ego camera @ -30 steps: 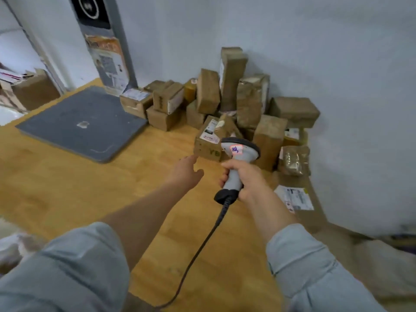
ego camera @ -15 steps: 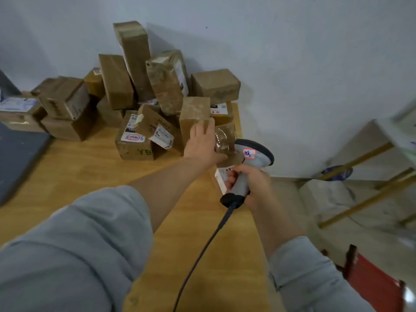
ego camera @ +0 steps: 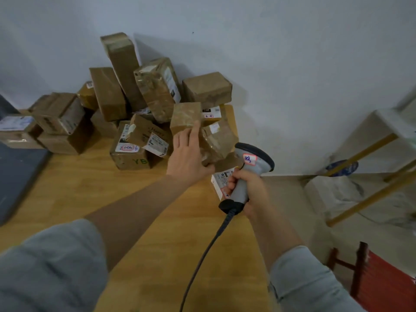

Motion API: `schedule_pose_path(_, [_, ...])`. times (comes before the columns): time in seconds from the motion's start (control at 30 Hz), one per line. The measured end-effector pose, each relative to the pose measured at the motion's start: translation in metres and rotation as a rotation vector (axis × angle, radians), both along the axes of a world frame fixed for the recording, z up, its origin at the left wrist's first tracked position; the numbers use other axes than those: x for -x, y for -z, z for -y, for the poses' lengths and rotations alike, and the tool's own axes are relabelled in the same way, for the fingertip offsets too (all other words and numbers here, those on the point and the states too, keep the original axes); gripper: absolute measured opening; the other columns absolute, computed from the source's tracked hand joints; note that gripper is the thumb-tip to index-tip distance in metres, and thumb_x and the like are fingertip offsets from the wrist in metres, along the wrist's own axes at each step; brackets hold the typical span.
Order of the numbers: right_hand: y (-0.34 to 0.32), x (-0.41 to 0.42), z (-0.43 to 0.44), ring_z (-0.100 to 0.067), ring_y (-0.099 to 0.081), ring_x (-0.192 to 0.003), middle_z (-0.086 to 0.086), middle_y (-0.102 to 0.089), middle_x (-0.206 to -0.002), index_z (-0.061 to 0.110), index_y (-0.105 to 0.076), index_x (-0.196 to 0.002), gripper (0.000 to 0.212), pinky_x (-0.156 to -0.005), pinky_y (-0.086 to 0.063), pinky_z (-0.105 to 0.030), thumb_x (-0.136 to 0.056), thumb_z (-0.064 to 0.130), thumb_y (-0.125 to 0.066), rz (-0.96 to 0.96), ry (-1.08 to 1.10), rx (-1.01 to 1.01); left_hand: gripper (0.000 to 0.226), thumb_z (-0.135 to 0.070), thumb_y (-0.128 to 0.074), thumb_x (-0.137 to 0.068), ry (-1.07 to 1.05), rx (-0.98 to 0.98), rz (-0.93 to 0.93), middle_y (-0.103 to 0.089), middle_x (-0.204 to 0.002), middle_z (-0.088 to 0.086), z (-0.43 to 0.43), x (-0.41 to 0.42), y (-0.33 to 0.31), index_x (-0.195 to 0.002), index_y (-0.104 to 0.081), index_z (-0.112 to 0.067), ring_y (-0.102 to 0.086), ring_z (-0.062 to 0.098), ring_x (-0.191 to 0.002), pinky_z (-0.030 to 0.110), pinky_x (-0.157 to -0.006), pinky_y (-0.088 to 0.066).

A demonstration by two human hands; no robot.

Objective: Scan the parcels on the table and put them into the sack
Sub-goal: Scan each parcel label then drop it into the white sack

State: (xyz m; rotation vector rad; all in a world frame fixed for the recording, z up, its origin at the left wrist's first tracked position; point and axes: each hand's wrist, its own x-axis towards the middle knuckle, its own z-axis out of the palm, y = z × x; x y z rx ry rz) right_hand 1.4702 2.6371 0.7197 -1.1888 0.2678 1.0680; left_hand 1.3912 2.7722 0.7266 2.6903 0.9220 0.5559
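Mid-frame: left hand [ego camera: 188,155], fingers straight, touches taped parcel [ego camera: 217,140]; right hand [ego camera: 249,188] grips scanner [ego camera: 254,158] just lower right. Left is nearer.

left hand [ego camera: 188,155] outstretched, fingers straight | right hand [ego camera: 255,188] curled, gripping

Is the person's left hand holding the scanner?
No, the right hand grips the scanner; the left hand touches a parcel.

left hand [ego camera: 188,158] touches parcel [ego camera: 219,140] | right hand [ego camera: 253,191] grips scanner [ego camera: 253,164]
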Motion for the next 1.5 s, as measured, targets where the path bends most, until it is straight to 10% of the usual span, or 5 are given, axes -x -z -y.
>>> schedule_pose_path(0.27, [-0.011, 0.057, -0.028, -0.014, -0.052, -0.038, -0.011, -0.060, -0.055, 0.000, -0.055, -0.076, 0.010, -0.044, -0.051, -0.025, -0.085, -0.004, -0.057, 0.081, -0.074, -0.048, 0.095, -0.048, -0.067, -0.055, -0.037, 0.069, 0.252, -0.043, -0.128, 0.017, -0.016, 0.156, 0.033, -0.136, -0.034, -0.011, -0.043, 0.032, -0.119, 0.044, -0.099, -0.043])
schedule_pose_path(0.53, [0.006, 0.135, -0.073, -0.015, -0.052, -0.039, -0.011, -0.060, -0.056, 0.002, -0.060, -0.079, 0.009, -0.047, -0.052, -0.027, -0.083, -0.006, -0.058, 0.122, -0.350, 0.015, 0.103, 0.003, -0.082, -0.050, -0.074, 0.047, -0.043, -0.013, -0.145, 0.010, -0.041, 0.287, 0.096, -0.132, -0.028, -0.027, -0.039, 0.056, -0.123, 0.051, -0.079, -0.056])
schedule_pose_path(0.7, [0.020, 0.158, -0.084, -0.017, -0.052, -0.039, -0.013, -0.058, -0.057, 0.001, -0.058, -0.079, 0.008, -0.046, -0.050, -0.027, -0.083, -0.007, -0.058, 0.136, -0.414, 0.087, 0.115, -0.051, -0.078, -0.058, -0.207, 0.367, -0.189, 0.016, -0.154, 0.012, -0.032, 0.320, 0.117, -0.144, -0.008, -0.022, -0.018, 0.039, -0.142, 0.041, -0.101, -0.045])
schedule_pose_path(0.93, [0.017, 0.173, -0.095, -0.018, -0.050, -0.040, -0.012, -0.058, -0.055, 0.000, -0.058, -0.090, 0.011, -0.046, -0.050, -0.028, -0.082, -0.008, -0.059, 0.207, -0.502, 0.101, 0.112, -0.042, -0.079, -0.072, -0.722, 0.574, -0.026, -0.020, -0.149, 0.017, -0.038, 0.276, 0.101, -0.150, -0.008, -0.005, -0.020, 0.032, -0.140, 0.039, -0.111, -0.027])
schedule_pose_path(1.5, [-0.022, 0.215, -0.106, -0.019, -0.048, -0.042, -0.009, -0.057, -0.056, 0.005, -0.061, -0.079, 0.014, -0.047, -0.043, -0.029, -0.083, 0.016, -0.069, 0.644, -0.976, 0.042, 0.074, -0.009, -0.077, -0.075, -0.392, 0.292, -0.212, -0.045, -0.135, 0.008, -0.118, 0.346, -0.011, -0.141, -0.042, -0.015, -0.044, 0.025, -0.125, 0.036, -0.102, -0.039])
